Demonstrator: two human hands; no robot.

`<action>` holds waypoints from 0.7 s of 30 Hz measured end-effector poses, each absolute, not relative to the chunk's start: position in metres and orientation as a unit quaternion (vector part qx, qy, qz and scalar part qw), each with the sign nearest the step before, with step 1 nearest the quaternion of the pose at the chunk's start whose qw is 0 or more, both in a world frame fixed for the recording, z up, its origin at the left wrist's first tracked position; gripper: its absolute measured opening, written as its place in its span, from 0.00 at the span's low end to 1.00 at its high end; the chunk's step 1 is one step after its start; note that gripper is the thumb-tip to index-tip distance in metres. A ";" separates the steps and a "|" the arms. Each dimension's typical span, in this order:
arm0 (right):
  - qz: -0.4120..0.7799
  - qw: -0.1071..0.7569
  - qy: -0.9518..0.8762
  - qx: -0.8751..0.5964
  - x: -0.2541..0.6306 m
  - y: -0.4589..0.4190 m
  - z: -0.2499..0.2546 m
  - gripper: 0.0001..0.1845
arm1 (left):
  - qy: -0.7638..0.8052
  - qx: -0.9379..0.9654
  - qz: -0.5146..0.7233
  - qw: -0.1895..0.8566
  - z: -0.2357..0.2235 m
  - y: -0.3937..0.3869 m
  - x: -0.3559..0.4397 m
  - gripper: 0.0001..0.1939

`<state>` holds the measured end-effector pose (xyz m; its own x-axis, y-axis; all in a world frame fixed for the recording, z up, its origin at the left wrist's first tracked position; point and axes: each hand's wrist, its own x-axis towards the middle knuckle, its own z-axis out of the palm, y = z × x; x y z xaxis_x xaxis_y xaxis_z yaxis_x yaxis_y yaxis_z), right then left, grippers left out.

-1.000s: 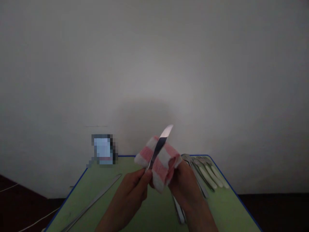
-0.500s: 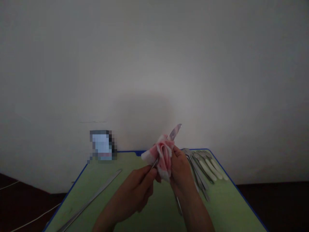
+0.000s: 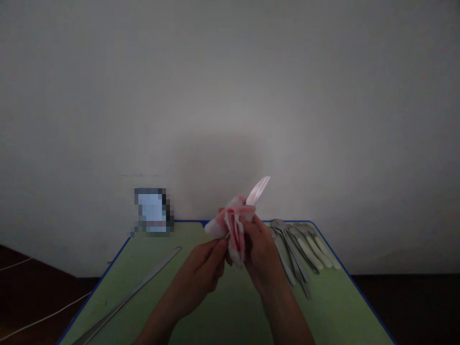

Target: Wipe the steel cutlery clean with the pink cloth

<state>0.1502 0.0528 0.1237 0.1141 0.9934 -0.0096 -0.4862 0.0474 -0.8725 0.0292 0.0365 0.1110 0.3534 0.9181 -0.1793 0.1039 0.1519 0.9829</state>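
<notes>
Above the middle of the green table [image 3: 230,311], both hands work on one table knife [image 3: 259,189]. My left hand [image 3: 203,268] pinches the knife's handle end from below. My right hand [image 3: 259,249] squeezes a pink-and-white checked cloth [image 3: 232,225] folded around the blade. Only the shiny blade tip pokes out above the cloth, pointing up and to the right. The rest of the knife is hidden by cloth and fingers.
Several spoons and forks with pale handles [image 3: 305,247] lie in a row at the table's right back. A long metal knife [image 3: 132,297] lies diagonally on the left. A blurred pale box [image 3: 153,211] stands at the back left. A white wall fills the background; cables [image 3: 43,318] trail off left.
The cloth, spread flat behind the blade a second ago, is now bunched around it in my right hand. The blade tip has risen slightly and turned to the right.
</notes>
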 end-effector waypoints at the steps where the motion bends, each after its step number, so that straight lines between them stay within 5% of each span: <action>1: 0.576 0.636 -0.339 -0.384 0.150 0.053 0.124 0.14 | 0.462 0.565 0.324 0.602 0.112 0.036 0.029 0.22; 11: 0.549 0.699 -0.257 -0.379 0.146 0.057 0.127 0.14 | 0.451 0.634 0.252 0.576 0.126 0.033 0.015 0.19; 21: 0.567 0.651 -0.336 -0.376 0.143 0.057 0.117 0.16 | 0.521 0.671 0.227 0.476 0.123 0.035 0.020 0.24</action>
